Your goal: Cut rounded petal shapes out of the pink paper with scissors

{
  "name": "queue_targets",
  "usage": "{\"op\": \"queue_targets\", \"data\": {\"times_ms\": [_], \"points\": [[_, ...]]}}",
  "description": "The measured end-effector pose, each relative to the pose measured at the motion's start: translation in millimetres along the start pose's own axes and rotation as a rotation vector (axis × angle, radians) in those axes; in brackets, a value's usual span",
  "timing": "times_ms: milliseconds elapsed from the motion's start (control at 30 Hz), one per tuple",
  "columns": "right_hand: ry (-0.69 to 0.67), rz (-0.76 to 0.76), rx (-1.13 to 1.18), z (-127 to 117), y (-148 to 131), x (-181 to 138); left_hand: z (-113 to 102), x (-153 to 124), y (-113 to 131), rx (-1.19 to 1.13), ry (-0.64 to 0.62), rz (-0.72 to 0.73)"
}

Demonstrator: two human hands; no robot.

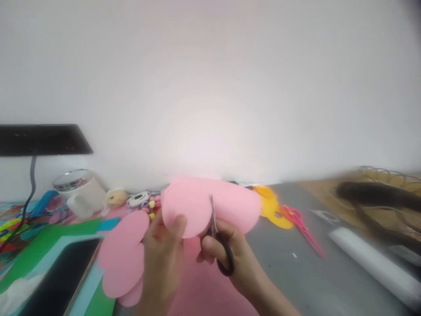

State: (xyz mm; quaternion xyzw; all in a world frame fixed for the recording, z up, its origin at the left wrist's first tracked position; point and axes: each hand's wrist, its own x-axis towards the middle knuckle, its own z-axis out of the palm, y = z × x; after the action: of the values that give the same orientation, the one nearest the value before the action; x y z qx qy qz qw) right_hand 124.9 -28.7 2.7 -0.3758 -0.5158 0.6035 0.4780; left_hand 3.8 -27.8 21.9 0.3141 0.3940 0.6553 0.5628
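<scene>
My left hand (pixel 166 252) pinches a sheet of pink paper (pixel 189 206), thumb in front and fingers behind. The sheet has a rounded cut edge near the thumb and curls over to the right. In my right hand (pixel 232 248) is a pair of black-handled scissors (pixel 225 259), my thumb and fingers through its loops. Its blades point up and lie against the paper at the end of the curved cut. Pink paper cutouts with rounded lobes (pixel 123 259) lie to the left of my left hand. More pink paper (pixel 200 289) is below my hands.
A phone (pixel 62 278) lies on green and light-blue sheets at left, with a white mug (pixel 85 195) behind. Pink scissors (pixel 304 230) and a yellow cutout (pixel 274 210) rest on the grey mat (pixel 276 267). A white roll (pixel 375 263) is at right. The wall stands behind.
</scene>
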Motion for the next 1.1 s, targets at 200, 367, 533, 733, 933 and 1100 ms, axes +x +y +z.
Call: {"op": "queue_targets", "data": {"times_ms": [200, 367, 533, 733, 933, 1100], "points": [[-0.048, 0.007, 0.014, 2.6, 0.6, 0.1, 1.4, -7.0, -17.2, 0.287, 0.030, -0.061], [-0.066, 0.011, 0.028, 0.8, 0.0, 1.9, 4.5, -5.5, -9.8, 0.320, 0.123, -0.052], [-0.082, -0.026, 0.086, -4.7, 3.5, 3.3, 3.0, -1.4, -7.9, 0.479, 0.186, 0.046], [-0.111, -0.042, 0.115, -6.4, 5.8, 2.7, 4.2, -1.9, -7.1, 0.479, 0.192, 0.055], [-0.100, -0.025, 0.072, -5.9, 4.5, 2.1, 5.2, -1.7, -6.6, 0.471, 0.235, 0.058], [-0.098, -0.031, 0.055, -5.7, 2.0, 2.8, -1.2, 2.1, -8.2, 0.481, 0.184, 0.045]]}}
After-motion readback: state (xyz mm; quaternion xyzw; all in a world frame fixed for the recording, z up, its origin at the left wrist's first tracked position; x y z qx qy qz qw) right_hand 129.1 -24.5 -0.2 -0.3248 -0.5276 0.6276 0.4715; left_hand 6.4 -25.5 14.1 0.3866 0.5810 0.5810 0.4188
